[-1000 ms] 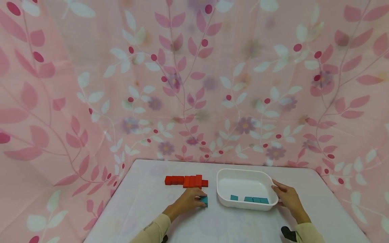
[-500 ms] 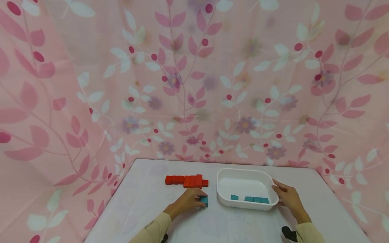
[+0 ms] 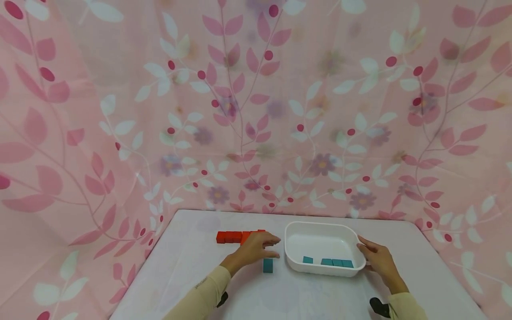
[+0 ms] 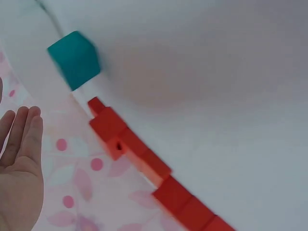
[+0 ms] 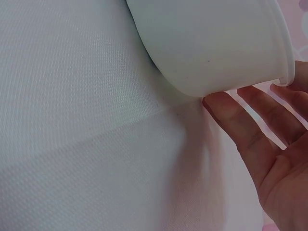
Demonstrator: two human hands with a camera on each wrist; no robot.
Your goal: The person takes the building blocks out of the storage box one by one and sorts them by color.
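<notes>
My right hand [image 3: 378, 262] rests against the right end of the white tray [image 3: 294, 262], thumb on the rim, fingers [image 5: 250, 127] straight and lying along the outer wall down by the tabletop [image 3: 192, 262]; not curled round it, so a loose touch rather than a grip. Inside the tray, just left of that hand, four teal blocks [image 3: 328, 262] lie flat in a row along the near wall, one set slightly apart from the other three. My left hand [image 3: 256, 250] is released, fingers stretched out flat and holding nothing, hovering above the tabletop left of the tray. Just below its fingertips, on my side of them, a single teal block [image 3: 267, 265] sits on the tabletop, not touched by the hand; the left wrist view shows it clear of the palm. Beyond that hand, a row of red blocks [image 3: 232, 236] lies on the tabletop, its right end hidden under my fingers. Farthest back hangs a pink leaf-print curtain [image 3: 256, 111].
</notes>
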